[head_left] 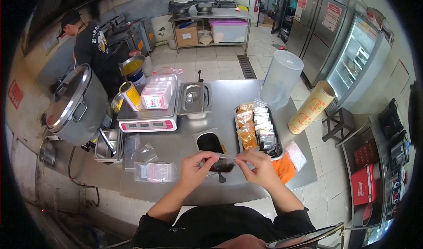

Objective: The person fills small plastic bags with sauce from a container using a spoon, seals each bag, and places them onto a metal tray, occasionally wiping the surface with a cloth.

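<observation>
A small clear plastic bag (pixel 225 156) is stretched level between my two hands. My left hand (pixel 194 167) pinches its left end with thumb and fingers, and my right hand (pixel 257 166) pinches the other end. Just below and behind it sits a metal pan (pixel 200 133) of dark sauce, partly hidden by my hands, with a dark handle end showing at its front. Flat clear bags (pixel 156 172) lie left of my left hand. Beyond my right hand is a tray (pixel 282 150) packed with filled brown and dark sachets (pixel 246 128).
A scale (pixel 147 124) carries packs of bags (pixel 158 90) and a yellow can (pixel 130 95). A lidded steel container (pixel 194 100) stands beside it. An orange cloth (pixel 283 169), a film roll (pixel 311 108) and a clear cylinder (pixel 282 78) are at right. A co-worker (pixel 90 46) stands back left.
</observation>
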A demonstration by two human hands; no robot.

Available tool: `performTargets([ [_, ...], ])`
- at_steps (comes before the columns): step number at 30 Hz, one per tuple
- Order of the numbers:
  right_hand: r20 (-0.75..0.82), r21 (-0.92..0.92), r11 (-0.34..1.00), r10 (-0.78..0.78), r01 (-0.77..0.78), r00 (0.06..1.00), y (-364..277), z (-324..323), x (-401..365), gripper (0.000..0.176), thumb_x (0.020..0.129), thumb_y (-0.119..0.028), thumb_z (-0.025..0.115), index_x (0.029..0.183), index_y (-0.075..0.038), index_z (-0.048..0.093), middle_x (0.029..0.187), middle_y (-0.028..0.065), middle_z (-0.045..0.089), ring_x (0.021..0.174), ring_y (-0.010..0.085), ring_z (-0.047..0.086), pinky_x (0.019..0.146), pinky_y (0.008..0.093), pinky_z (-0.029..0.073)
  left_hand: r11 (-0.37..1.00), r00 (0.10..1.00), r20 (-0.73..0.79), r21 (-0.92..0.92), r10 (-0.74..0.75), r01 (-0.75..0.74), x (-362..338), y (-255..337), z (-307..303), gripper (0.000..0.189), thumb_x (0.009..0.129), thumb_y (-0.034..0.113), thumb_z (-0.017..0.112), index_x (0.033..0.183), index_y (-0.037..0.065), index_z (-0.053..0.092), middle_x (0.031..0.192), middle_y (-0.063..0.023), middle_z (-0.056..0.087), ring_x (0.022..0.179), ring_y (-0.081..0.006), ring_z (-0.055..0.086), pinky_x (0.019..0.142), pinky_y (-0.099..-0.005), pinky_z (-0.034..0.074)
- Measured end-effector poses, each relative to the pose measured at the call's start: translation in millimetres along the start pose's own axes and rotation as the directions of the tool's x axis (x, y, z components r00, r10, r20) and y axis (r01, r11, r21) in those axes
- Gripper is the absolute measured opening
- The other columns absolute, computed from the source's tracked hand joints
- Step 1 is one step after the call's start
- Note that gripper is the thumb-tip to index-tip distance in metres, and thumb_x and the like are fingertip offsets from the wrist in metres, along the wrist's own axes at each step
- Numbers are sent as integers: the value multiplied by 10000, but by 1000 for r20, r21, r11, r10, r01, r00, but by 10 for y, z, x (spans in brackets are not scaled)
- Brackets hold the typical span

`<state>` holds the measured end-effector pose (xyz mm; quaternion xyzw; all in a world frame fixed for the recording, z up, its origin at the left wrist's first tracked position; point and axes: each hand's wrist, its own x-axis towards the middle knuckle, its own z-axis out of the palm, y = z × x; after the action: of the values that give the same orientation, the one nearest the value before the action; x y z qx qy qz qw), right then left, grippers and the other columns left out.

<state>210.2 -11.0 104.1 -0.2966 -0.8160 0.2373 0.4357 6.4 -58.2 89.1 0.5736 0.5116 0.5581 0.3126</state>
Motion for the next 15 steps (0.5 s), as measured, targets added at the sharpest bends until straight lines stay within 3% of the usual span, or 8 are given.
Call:
performTargets([
  [4,-21,-79,997,15,-17,1000,-113,-136,-110,63,758,-12,671,818,-16,652,766,104,631,676,267,633,595,316,494,989,990,59,69,130,-134,-9,124,90,79,785,35,701,862,17,695,748,-72,667,643,-154,617,580,-253,473],
  [6,-92,14,1000,-3,4,996,-143,-154,-124,86,740,2,673,819,-16,645,784,106,633,687,267,632,613,313,500,939,946,91,126,312,-322,16,178,151,84,754,15,714,835,23,694,748,-79,667,641,-178,628,579,-265,482],
  [15,-78,91,993,85,-77,993,-75,-274,-432,130,734,44,644,850,-13,633,825,113,632,706,259,632,624,311,502,873,869,223,115,443,-474,-3,240,492,113,703,-9,725,796,40,684,734,-72,656,640,-208,624,581,-277,490],
])
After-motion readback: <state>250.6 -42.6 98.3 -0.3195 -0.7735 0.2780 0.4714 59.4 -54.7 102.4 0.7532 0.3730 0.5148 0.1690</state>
